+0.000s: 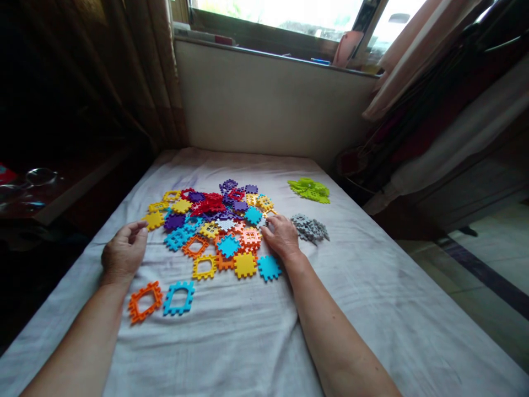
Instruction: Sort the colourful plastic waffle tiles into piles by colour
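A heap of interlocking plastic toy tiles in several colours lies on the sheet between my two hands. My left hand is at the heap's left edge, fingers curled and thumb close to a solid yellow tile; whether anything is inside the curl is hidden. At the right edge, my right hand reaches in with bent fingers, closed at a pale grey tile. A yellow window tile lies just beyond those fingertips. Below this hand is a blue tile.
Separate piles of grey tiles and lime-green tiles lie to the right. An orange frame tile and a blue frame tile lie nearer me. The wrinkled white sheet covers the bed-like surface, which ends at a wall.
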`<state>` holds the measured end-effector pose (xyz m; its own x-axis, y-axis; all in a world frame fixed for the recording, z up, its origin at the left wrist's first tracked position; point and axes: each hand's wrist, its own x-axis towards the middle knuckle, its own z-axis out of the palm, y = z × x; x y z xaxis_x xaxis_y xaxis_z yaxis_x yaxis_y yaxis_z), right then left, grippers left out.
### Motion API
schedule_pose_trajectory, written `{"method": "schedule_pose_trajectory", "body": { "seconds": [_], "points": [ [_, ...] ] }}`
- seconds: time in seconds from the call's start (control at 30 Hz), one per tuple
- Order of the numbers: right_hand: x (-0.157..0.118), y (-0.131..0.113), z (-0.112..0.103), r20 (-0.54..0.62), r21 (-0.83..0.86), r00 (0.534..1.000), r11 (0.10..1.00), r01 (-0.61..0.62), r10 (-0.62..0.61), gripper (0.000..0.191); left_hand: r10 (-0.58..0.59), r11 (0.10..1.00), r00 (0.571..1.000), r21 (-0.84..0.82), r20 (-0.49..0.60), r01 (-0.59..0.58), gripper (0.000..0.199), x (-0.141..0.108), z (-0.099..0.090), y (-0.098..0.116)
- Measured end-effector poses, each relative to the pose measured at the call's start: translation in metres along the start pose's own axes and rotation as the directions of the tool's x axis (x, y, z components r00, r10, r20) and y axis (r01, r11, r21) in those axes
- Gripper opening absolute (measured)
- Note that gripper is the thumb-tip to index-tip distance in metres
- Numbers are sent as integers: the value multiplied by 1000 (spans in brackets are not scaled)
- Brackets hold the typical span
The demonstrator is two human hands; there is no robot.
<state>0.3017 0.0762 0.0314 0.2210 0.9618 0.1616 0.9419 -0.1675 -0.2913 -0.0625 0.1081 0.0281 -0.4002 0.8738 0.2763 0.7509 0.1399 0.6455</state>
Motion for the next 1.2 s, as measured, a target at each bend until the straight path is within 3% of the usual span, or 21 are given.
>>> {"method": "schedule_pose_trajectory", "body": {
  "seconds": [0.33,0.47,0.6,0.73,0.83,0.97,1.07,1.2],
  "points": [
    [-4,-19,-2,24,-110,998,992,-54,57,38,-9,1000,1000,-17,4,9,35,0,0,3],
    [-5,-21,-13,143,-130,989,991,-6,25,35,3,1000,1000,12,-14,-3,32,0,0,1],
    [-6,-19,-34,262,-137,961,989,-48,83,39,14,1000,1000,16,-22,-14,30,0,0,0],
    [-2,6,-60,283,-129,949,986,-106,139,32,37,999,999,9,-18,-37,29,1,-1,-2],
    [2,41,-73,154,-131,951,959,-250,268,34,43,999,999,10,-32,-43,27,1,-1,-3],
    [7,81,-71,-31,-98,916,911,-401,400,40,17,999,1000,31,-6,-17,30,1,-1,-3],
    [8,93,-64,-41,-59,903,901,-429,427,42,13,999,1000,43,5,-14,32,1,-1,-2],
    [8,88,-66,2,-59,887,886,-461,461,45,10,999,1000,37,4,-10,32,1,-1,-2]
  ]
}}
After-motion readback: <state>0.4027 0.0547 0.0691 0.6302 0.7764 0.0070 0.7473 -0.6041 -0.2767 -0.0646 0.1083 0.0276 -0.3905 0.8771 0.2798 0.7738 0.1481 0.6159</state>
